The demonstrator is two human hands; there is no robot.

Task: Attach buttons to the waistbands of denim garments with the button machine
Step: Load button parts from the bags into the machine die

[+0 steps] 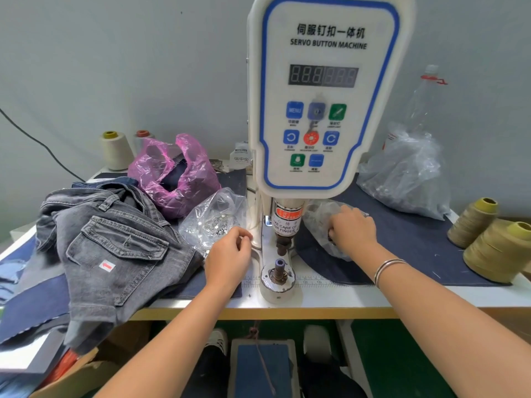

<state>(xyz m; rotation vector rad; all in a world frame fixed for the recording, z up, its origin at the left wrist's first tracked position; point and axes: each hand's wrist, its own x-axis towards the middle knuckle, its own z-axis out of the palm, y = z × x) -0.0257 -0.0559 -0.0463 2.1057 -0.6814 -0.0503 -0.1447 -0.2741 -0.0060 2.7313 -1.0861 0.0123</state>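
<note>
grey denim garment (115, 248), pink bag (178, 173), olive thread cones (488, 239)

A garment workshop was indicated by a servo button machine (327, 93), thread cones (494, 251) and piled denim garments (115, 248).

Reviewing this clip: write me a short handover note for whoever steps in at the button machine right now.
Left hand: fingers curled by the clear bag of silver buttons; whether it holds one is unclear.
Right hand: reaching into a second clear bag right of the machine post.
Lower die of the button machine: bare, no fabric on it.
Grey denim garment: lying left on the table, not loaded.
Left to do: load parts, place waistband, press.
</note>
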